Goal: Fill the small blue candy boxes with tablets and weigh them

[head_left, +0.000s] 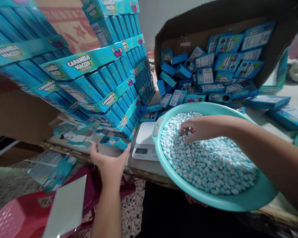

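Observation:
My left hand [111, 162] is open near the table's front edge, thumb and fingers spread wide at either side of a small blue candy box [114, 142] lying on the table. Whether the fingertips touch that box I cannot tell. Over the large turquoise tub [186, 185], my right hand [197, 129] hangs low with fingers curved and apart, at the surface of the pale blue and white candies [208, 165]. No candy shows clearly in its grip. A white kitchen scale [145, 142] stands between the two hands, against the tub's left side.
Stacked display trays of blue boxes [99, 79] rise at the left. Behind the tub, a cardboard carton [205, 28] lies open with many blue boxes spilling out. Plastic scraps [81, 135] litter the table's left part. A red plastic stool [24, 211] stands below.

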`<move>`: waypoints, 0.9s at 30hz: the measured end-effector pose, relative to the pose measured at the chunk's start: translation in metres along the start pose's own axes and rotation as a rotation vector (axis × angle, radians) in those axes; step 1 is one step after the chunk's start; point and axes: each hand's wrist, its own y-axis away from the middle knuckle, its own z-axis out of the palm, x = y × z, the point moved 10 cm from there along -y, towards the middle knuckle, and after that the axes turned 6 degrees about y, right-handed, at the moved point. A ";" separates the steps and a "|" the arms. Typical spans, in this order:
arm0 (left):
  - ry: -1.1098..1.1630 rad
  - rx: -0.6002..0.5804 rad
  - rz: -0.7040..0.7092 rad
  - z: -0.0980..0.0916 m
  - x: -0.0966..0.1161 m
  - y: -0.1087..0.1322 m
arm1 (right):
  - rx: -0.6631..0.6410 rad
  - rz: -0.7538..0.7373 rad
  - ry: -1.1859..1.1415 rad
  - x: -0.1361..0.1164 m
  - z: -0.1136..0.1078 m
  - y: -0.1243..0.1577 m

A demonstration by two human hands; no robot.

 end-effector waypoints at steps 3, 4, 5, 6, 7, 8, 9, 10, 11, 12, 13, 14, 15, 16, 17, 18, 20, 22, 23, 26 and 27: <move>-0.078 0.107 0.322 -0.016 0.038 0.038 | -0.065 -0.001 -0.003 0.004 0.003 0.001; -0.101 0.018 0.440 -0.008 0.054 0.052 | -0.072 -0.011 0.003 0.004 0.003 0.001; -0.128 -0.123 0.543 0.006 0.067 0.068 | -0.070 -0.018 0.011 0.004 0.003 0.001; -0.160 -0.292 0.608 0.022 0.076 0.083 | -0.061 -0.022 0.019 0.004 0.002 0.001; -0.191 -0.459 0.627 0.038 0.080 0.096 | -0.058 -0.021 0.025 0.005 0.002 0.001; -0.223 -0.598 0.598 0.051 0.080 0.104 | -0.059 -0.015 0.029 0.005 0.002 0.001; -0.255 -0.691 0.542 0.060 0.077 0.108 | -0.064 -0.005 0.030 0.006 0.003 0.000; -0.281 -0.746 0.488 0.066 0.075 0.109 | -0.071 0.002 0.030 0.007 0.004 0.000; -0.297 -0.782 0.454 0.070 0.074 0.109 | -0.076 0.008 0.030 0.007 0.005 0.000; -0.309 -0.806 0.446 0.072 0.075 0.109 | -0.077 0.009 0.030 0.007 0.005 -0.001; -0.333 -0.828 0.454 0.073 0.077 0.109 | -0.076 0.005 0.030 0.007 0.006 -0.001; -0.374 -0.851 0.466 0.075 0.079 0.109 | -0.071 -0.004 0.030 0.006 0.006 -0.002; -0.438 -0.874 0.474 0.076 0.081 0.111 | -0.063 -0.014 0.032 0.006 0.006 -0.003; -0.519 -0.893 0.483 0.078 0.083 0.112 | -0.054 -0.023 0.035 0.006 0.006 -0.004; -0.609 -0.913 0.494 0.079 0.086 0.115 | -0.045 -0.031 0.041 0.006 0.006 -0.005; -0.693 -0.937 0.509 0.082 0.089 0.118 | -0.040 -0.033 0.047 0.006 0.007 -0.006; -0.800 -1.002 0.546 0.088 0.097 0.127 | -0.034 -0.019 0.051 0.009 0.008 -0.009; -0.829 -1.070 0.577 0.095 0.104 0.136 | -0.034 0.001 0.037 0.012 0.011 -0.011; -0.832 -1.088 0.589 0.098 0.106 0.139 | -0.031 0.009 0.030 0.013 0.011 -0.012; -0.815 -1.069 0.614 0.100 0.107 0.139 | -0.017 0.005 0.024 0.009 0.009 -0.010; -0.783 -1.055 0.612 0.099 0.107 0.136 | -0.017 0.006 0.019 0.007 0.008 -0.009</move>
